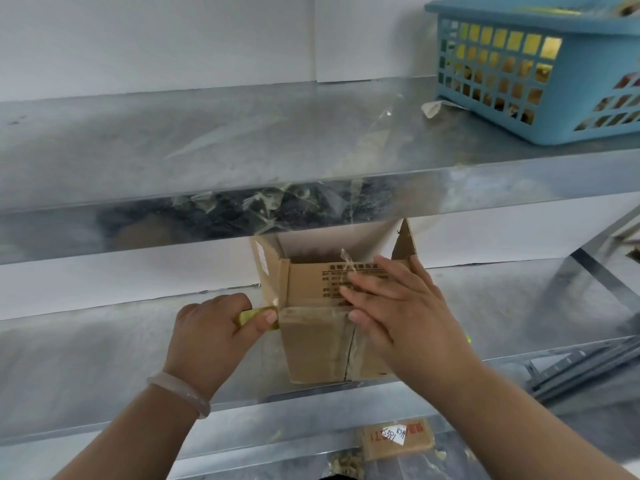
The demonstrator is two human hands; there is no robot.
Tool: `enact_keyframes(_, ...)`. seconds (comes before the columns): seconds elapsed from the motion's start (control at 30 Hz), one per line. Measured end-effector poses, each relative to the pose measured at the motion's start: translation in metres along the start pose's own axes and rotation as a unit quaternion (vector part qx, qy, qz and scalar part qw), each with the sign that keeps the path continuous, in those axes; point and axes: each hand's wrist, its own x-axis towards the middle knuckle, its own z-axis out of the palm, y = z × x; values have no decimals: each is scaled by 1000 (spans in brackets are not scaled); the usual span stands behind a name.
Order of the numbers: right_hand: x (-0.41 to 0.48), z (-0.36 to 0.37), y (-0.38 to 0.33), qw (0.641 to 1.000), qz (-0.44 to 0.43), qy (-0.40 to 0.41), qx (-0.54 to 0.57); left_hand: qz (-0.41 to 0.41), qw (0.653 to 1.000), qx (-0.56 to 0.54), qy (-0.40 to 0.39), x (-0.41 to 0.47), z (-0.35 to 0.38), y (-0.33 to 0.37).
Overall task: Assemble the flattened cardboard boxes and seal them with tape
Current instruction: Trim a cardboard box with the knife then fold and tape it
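Observation:
A small brown cardboard box [313, 337] lies on its side on the metal shelf [86, 348], its open end with raised flaps facing the back wall. Clear tape runs across the box's closed flaps and seam. My left hand [211, 336] grips a yellow-green tape roll [258, 317] pressed against the box's left edge. My right hand [391, 306] lies flat with straight fingers on the printed side of the box, pressing over the tape. A loose curl of clear tape sticks up near my right fingertips.
A blue plastic basket [540, 74] with yellowish contents stands on the upper shelf at the right, with strips of clear tape stuck along that shelf's front edge [311, 202]. Below, a taped brown package with a white label [396, 439] lies on the floor. Metal shelf rails [588, 362] lie at right.

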Motion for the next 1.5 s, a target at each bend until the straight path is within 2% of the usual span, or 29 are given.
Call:
enact_keyframes(0.17, 2, 20, -15, 999, -5, 40, 24, -15, 1000, 17, -18, 0, 3, -1)
enact_keyframes(0.33, 2, 14, -13, 1000, 15, -17, 20, -3, 1000, 2, -24, 1, 1, -1)
enact_keyframes(0.5, 20, 8, -25, 976, 134, 8, 172, 3, 999, 12, -35, 3, 0, -1)
enact_keyframes(0.63, 25, 19, -45, 985, 140, 54, 90, 8, 999, 6, -44, 4, -2, -4)
enact_keyframes(0.77, 18, 31, -43, 987, 39, 151, 27, 23, 999, -5, -49, 4, -2, -5)
enact_keyframes(0.9, 15, 38, -37, 984, 3, 176, 11, 49, 990, -112, -64, 7, -3, -10)
enact_keyframes(1.0, 14, 41, -37, 982, 14, 189, 11, 44, 966, -238, -88, 1, -3, -21)
enact_keyframes(1.1, 14, 42, -36, 981, 12, 195, 9, 67, 948, -293, -104, -2, -4, -32)
enact_keyframes(1.17, 14, 44, -35, 981, 11, 193, 12, 72, 950, -282, -111, 2, -6, -34)
enact_keyframes(1.3, 14, 46, -34, 981, 23, 192, 18, 119, 973, -160, -116, 12, -10, -32)
enact_keyframes(1.5, 13, 48, -32, 982, 23, 188, 21, 142, 966, -146, -157, 15, -8, -36)
